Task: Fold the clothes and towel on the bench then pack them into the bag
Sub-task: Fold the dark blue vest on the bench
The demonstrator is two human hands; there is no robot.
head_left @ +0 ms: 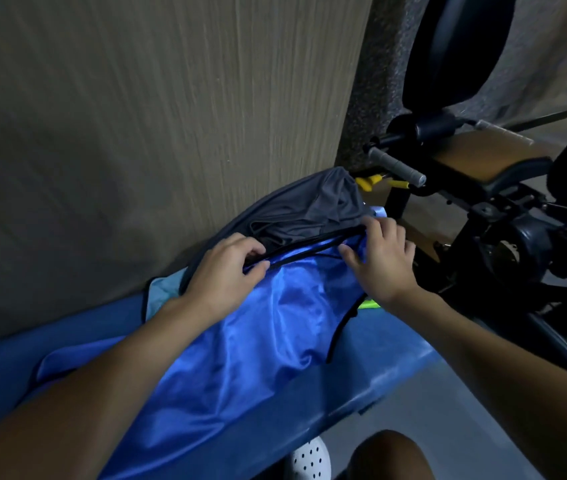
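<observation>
Blue bench [361, 386] padding filled the lower view, its near edge just above our knee and a white perforated shoe [309, 459]. Across it, from the near left corner toward the far right end, lay a blue satin piece [240, 358], rumpled and shiny. We could not tell whether it was a garment or the bag itself.

Both our forearms reached over it. Our left hand [223, 275] pinched the black trim [309, 245] of its far edge between thumb and curled fingers. Our right hand [382, 258] gripped the same trim farther along, with the thumb pressed on the satin. The hands were set apart, both clamped on that one edge. The edge's long axis ran from the left hand up to the right hand, slanting toward the bench's far right end. The left hand was the nearer to us.

Just beyond the trim and touching it, a gray garment [309, 206] sat bunched against the wall [136, 116]. We judged that any next fold or stuffing turned on that edge lying directly between the hands and the gray heap. A light blue towel [155, 292] peeked out beside the left wrist. Past the bench end stood a dark exercise machine [482, 202].
</observation>
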